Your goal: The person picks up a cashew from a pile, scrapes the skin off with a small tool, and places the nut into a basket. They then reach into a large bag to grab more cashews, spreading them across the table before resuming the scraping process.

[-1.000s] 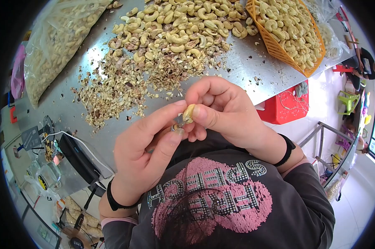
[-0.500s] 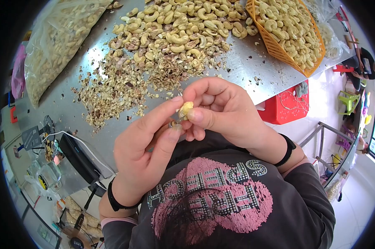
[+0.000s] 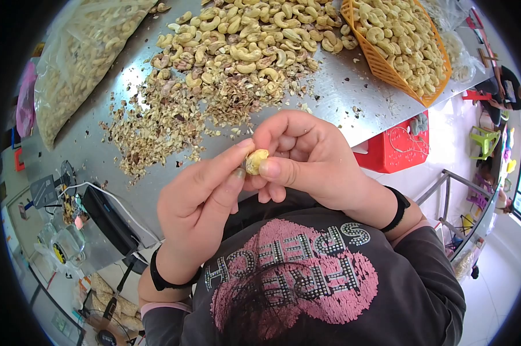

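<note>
A pale yellow cashew nut (image 3: 255,162) is held between both hands, in front of my chest. My right hand (image 3: 309,161) grips it between thumb and curled forefinger, with the other fingers folded behind. My left hand (image 3: 200,199) pinches the nut's left side with thumb and forefinger tips. Something small and dark shows at the left thumb tip, too small to make out. Just beyond the hands lies a heap of skin flakes (image 3: 156,124), and past it a pile of cashew nuts (image 3: 249,34), some with brown skin patches.
An orange basket (image 3: 387,75) full of cashews stands at the table's right edge. A clear plastic bag (image 3: 70,75) of nuts lies at the left. Below the table's right side is a red stool (image 3: 394,150). A black case (image 3: 113,219) sits at the lower left.
My left thumb and forefinger have closed in against the cashew, which has turned slightly and sits a little lower. The right hand has barely shifted. The piles look the same.
</note>
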{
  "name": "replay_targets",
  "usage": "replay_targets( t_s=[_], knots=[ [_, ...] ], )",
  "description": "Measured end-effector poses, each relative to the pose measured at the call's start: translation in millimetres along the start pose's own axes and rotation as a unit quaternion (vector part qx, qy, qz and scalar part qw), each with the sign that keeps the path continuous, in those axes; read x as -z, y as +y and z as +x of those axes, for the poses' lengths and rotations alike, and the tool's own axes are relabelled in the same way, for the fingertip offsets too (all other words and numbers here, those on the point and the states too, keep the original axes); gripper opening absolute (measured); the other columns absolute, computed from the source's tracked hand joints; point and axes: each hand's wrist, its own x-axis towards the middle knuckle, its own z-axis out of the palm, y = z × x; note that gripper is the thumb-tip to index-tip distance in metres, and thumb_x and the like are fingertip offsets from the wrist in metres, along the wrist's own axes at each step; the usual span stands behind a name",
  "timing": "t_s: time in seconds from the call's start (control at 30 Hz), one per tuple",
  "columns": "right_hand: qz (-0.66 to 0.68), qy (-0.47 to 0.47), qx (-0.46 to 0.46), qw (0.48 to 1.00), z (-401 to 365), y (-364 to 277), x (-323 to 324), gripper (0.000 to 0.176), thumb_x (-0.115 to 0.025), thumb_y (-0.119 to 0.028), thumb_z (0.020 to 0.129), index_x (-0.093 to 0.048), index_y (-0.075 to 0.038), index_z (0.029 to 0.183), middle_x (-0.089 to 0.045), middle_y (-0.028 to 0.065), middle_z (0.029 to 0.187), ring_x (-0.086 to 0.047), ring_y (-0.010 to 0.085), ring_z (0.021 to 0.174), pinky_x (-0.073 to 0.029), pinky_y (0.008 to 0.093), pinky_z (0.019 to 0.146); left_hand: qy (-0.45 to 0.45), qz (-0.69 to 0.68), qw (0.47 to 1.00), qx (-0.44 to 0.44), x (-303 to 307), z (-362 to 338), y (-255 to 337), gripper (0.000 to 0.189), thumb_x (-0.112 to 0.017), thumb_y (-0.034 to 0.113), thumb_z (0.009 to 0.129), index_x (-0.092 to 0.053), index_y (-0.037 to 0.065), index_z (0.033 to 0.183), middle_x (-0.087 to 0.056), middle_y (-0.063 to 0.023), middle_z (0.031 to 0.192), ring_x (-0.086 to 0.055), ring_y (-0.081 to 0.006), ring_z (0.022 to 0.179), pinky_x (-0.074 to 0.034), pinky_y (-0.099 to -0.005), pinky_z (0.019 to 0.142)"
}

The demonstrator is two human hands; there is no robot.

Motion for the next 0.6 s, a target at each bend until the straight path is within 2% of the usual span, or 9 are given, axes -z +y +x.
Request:
replay_targets(
  t_s=[0.07,0.2,0.3,0.6],
  knots=[
    [0.002,0.0,0.001,1.0,0.5,1.1,1.7,0.015,-0.056,-0.007,0.079,-0.048,0.0,0.09,-0.056,0.0059,0.074,-0.053,0.0074,0.057,-0.044,0.0177,0.052,0.014,-0.034,0.994,-0.1,-4.2,3.4,-6.3,0.028,-0.048,0.0,0.08,-0.052,0.001,0.108,-0.06,-0.0097,0.086,-0.057,-0.0149,0.069,-0.045,-0.0242,0.062],
    [0.011,0.0,0.01,1.0,0.7,1.5,2.1,0.015,-0.056,-0.008,0.079,-0.048,-0.001,0.089,-0.056,0.0063,0.074,-0.053,0.0077,0.058,-0.044,0.0179,0.052,0.012,0.002,0.995,-0.097,-3.5,0.9,0.2,0.029,-0.05,0.001,0.079,-0.051,0.0,0.109,-0.06,-0.0098,0.085,-0.057,-0.0144,0.07,-0.045,-0.0236,0.063],
    [0.007,0.003,0.004,1.0,0.6,0.6,3.1,0.015,-0.057,-0.007,0.078,-0.048,0.0,0.088,-0.057,0.0062,0.073,-0.053,0.0076,0.058,-0.044,0.0178,0.052,0.024,0.043,0.997,-0.059,-4.8,-1.3,1.9,0.03,-0.052,0.001,0.079,-0.051,0.001,0.109,-0.06,-0.01,0.083,-0.057,-0.0141,0.069,-0.044,-0.023,0.063],
    [0.0,0.015,0.019,1.0,0.1,2.6,-0.4,0.014,-0.058,-0.005,0.077,-0.048,0.0,0.085,-0.057,0.0058,0.072,-0.054,0.0073,0.057,-0.044,0.0165,0.051,0.028,0.116,0.984,-0.132,-1.6,2.3,-4.2,0.029,-0.051,0.001,0.078,-0.053,0.001,0.107,-0.06,-0.01,0.082,-0.057,-0.0144,0.066,-0.044,-0.023,0.06]
  ],
)
